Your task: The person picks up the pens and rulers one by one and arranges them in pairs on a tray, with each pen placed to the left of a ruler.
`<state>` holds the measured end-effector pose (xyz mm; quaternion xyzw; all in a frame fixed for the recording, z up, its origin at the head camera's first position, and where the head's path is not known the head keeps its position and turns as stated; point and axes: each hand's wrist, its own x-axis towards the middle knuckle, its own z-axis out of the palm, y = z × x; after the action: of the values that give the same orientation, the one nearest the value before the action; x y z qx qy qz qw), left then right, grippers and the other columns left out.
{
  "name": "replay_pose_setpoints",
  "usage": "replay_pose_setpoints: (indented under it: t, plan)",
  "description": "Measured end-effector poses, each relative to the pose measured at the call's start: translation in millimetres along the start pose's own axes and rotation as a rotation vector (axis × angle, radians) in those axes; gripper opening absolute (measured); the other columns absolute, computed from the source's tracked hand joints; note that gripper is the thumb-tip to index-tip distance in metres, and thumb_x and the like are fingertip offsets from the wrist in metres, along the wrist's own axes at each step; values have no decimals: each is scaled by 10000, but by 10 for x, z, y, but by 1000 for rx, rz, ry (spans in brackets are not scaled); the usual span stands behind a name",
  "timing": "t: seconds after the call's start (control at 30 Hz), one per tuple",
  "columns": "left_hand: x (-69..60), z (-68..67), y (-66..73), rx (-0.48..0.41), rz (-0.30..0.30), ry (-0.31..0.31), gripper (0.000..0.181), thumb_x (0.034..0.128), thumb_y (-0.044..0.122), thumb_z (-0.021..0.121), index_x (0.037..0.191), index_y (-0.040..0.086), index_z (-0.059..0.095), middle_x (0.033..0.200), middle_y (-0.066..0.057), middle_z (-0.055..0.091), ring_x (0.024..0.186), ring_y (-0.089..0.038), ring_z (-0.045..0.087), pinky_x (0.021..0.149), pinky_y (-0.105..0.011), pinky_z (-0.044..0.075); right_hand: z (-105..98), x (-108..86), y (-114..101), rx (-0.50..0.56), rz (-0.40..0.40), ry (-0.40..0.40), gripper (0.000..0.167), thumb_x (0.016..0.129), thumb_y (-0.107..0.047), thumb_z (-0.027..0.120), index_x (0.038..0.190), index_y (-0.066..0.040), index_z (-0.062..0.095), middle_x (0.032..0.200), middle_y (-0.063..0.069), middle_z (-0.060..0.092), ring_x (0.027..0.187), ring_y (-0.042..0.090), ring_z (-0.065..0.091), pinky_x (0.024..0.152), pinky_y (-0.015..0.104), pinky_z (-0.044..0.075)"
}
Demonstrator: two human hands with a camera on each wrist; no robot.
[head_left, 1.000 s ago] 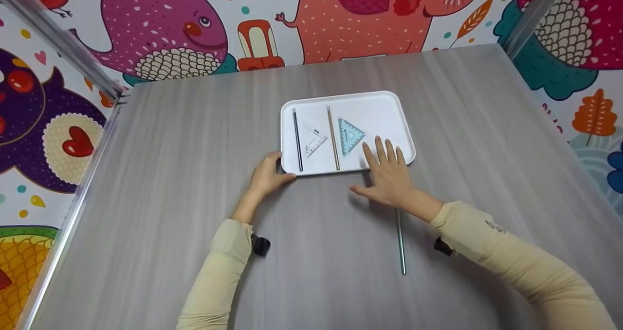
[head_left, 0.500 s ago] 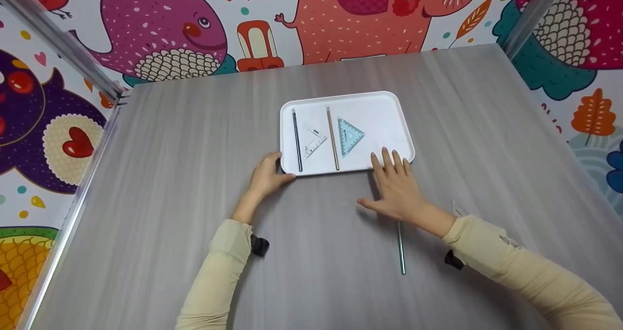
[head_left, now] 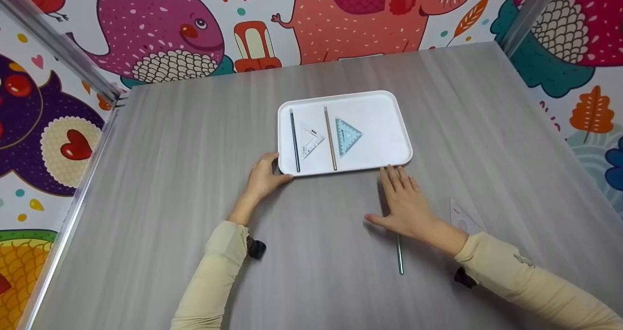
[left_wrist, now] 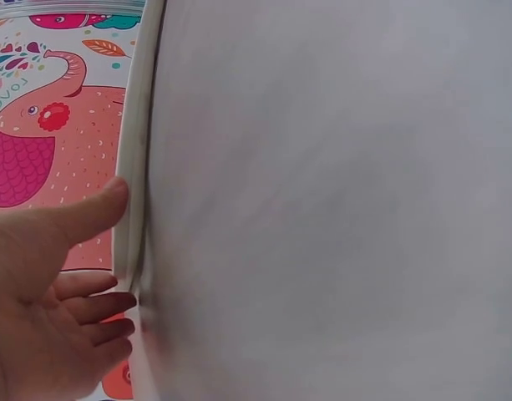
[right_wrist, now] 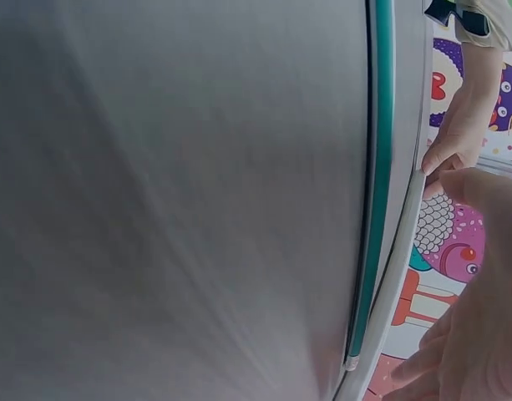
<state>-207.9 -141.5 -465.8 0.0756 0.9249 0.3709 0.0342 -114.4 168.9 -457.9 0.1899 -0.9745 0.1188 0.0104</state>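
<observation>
"What does the table [head_left: 160, 174] carry?"
"The white tray [head_left: 384, 118], about midway. Steadying it looks like the step in hand."
"And the hands?"
"The left hand [head_left: 263, 178] grips its near left corner between thumb and fingers. The right hand [head_left: 408, 206] holds nothing, fingers straight, thumb spread, by the near edge."
"Pencils?"
"The dark pencil [head_left: 295, 140] and gold pencil [head_left: 330, 137] lie in the tray; the green pencil [head_left: 400, 257] is on the table, partly hidden by the right hand. Taking it would call for a pinch."
"Set squares?"
"The blue set square [head_left: 341, 137] and clear set square [head_left: 318, 137] are in the tray; a third set square [head_left: 459, 216] lies right of the right hand."
</observation>
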Motion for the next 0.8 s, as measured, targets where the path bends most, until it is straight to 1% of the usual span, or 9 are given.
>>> replay_pose_setpoints:
  t: [0.2, 0.47, 0.67, 0.8]
  plan:
    - [-10, -10, -32, -29, -3, 1, 622, 702, 114, 765, 1233, -65, 497, 1255, -237, 500, 1194, -349, 436, 1033, -398, 314, -3, -74, -26, 30, 28, -1, 1018, 723, -605, 605, 1364, 110, 267, 1397, 293, 291, 1281, 465, 241, 1018, 571, 244]
    - [-18, -20, -28, -37, 27, 10, 602, 701, 104, 762, 1218, -74, 507, 1241, -245, 508, 1190, -354, 439, 1030, -405, 315, 5, -124, -53, 38, 50, -21, 1013, 721, -601, 608, 1351, 122, 283, 1368, 306, 330, 1264, 446, 294, 1017, 558, 260]
    - [-13, -21, -21, -33, 21, 6, 597, 701, 107, 762, 1211, -72, 511, 1243, -244, 507, 1189, -355, 440, 1028, -406, 318, 11, -178, -73, 50, 22, 8, 1039, 674, -608, 645, 1326, 130, 316, 1332, 323, 365, 1228, 466, 331, 992, 567, 284]
    - [-12, -3, -27, -28, 15, 7, 604, 703, 122, 762, 1219, -64, 510, 1248, -239, 506, 1194, -352, 438, 1025, -407, 320, 7, -214, -89, 37, 3, 6, 1058, 633, -587, 690, 1317, 134, 326, 1313, 326, 386, 1211, 476, 347, 983, 560, 298]
